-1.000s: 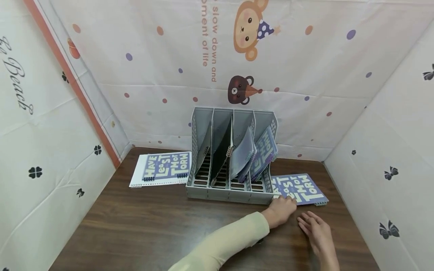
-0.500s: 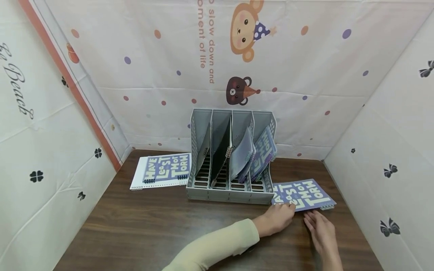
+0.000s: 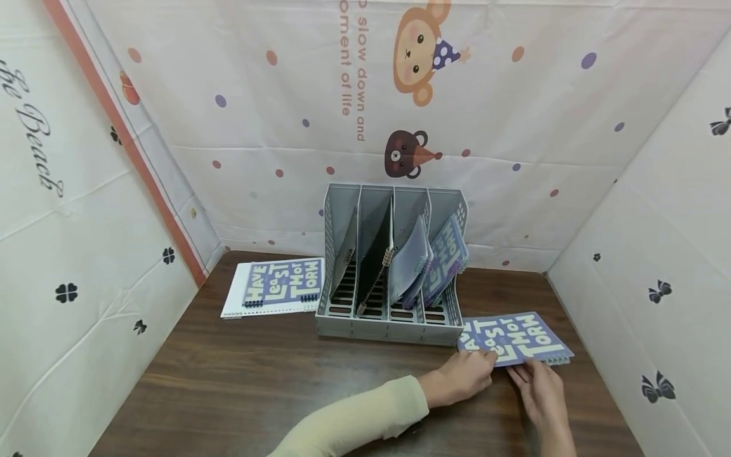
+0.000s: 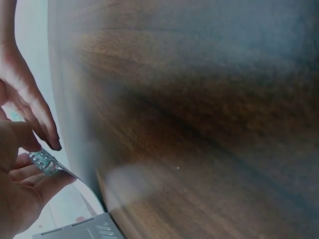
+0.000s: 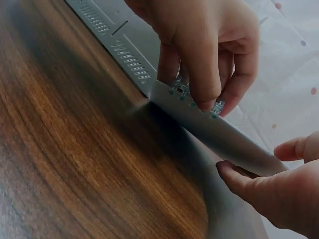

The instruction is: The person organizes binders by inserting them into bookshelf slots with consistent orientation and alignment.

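Note:
A purple spiral-bound notebook point(image 3: 522, 336) with pale lettering is at the right end of the rack, its near edge raised off the table. My left hand point(image 3: 461, 376) pinches that edge at the rings; the left wrist view shows its thumb and fingers around the clear binding point(image 4: 44, 162). Beside it, my right hand point(image 3: 538, 387) holds the same edge further right. In the right wrist view, the right hand point(image 5: 279, 189) has its thumb above the notebook and fingers below. The grey four-slot file rack point(image 3: 388, 329) stands just left, with notebooks leaning in its slots.
Left of the rack, a second purple notebook point(image 3: 282, 282) lies on a larger white spiral pad point(image 3: 233, 298). Printed cloth walls point(image 3: 274, 114) enclose the dark wooden table point(image 3: 240, 381) at the back and both sides.
The notebook has come toward me and slightly right, pulled by my left hand. My right hand, apart from it a second ago, has reached its near edge and now grips it.

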Demonstrator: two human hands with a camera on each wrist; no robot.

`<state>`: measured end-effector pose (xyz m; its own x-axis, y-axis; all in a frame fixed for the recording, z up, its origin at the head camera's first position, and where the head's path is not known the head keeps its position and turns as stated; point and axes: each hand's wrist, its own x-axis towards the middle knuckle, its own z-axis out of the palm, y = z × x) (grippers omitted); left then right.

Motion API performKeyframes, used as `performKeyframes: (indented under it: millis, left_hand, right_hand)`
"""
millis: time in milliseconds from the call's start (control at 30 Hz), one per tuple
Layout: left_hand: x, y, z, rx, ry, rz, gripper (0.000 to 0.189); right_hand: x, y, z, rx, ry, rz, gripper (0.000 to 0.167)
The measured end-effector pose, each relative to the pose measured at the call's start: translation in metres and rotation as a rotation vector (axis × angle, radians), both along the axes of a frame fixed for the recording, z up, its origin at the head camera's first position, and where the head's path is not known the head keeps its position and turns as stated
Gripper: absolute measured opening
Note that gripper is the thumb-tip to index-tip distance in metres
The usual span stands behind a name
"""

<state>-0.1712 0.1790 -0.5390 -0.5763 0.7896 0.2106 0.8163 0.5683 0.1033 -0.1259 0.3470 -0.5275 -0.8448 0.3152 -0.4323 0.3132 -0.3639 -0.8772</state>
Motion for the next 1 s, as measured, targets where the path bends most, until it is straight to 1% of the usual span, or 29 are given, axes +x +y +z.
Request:
performKeyframes:
  millis: [167,233,367,500,600,700,800,900,1000]
  left_hand:
    - [0.004,-0.003,0.001,0.017,0.064,-0.019,0.014]
    - [0.005,-0.005,0.001,0.013,0.056,-0.026,0.014]
    - [0.008,-0.009,0.005,0.011,0.004,-0.052,0.014]
    - [0.008,-0.016,0.012,0.029,-0.032,-0.084,0.024]
    - [0.006,-0.025,0.02,0.073,-0.045,-0.086,0.03]
    - [0.003,-0.038,0.031,0.139,-0.062,-0.061,0.032]
    - [-0.001,-0.057,0.045,0.223,-0.093,-0.012,0.033]
    - [-0.007,-0.084,0.057,0.352,-0.142,0.057,0.032]
    - [-0.013,-0.118,0.066,0.517,-0.214,0.134,0.029]
  right_hand:
    - [-0.001,0.0,0.003,-0.028,0.006,0.01,0.062]
    - [0.0,-0.001,0.003,-0.023,0.001,0.007,0.06]
    - [0.002,-0.002,0.002,-0.046,-0.001,-0.023,0.058]
    - [0.003,-0.001,0.008,-0.131,-0.009,-0.077,0.059]
    - [0.003,0.0,0.015,-0.202,0.003,-0.105,0.059]
    - [0.004,0.0,0.022,-0.256,0.026,-0.125,0.057]
    - [0.006,-0.001,0.029,-0.254,0.043,-0.139,0.052]
    - [0.009,-0.003,0.037,-0.231,0.076,-0.133,0.045]
    - [0.012,-0.006,0.046,-0.179,0.104,-0.122,0.038]
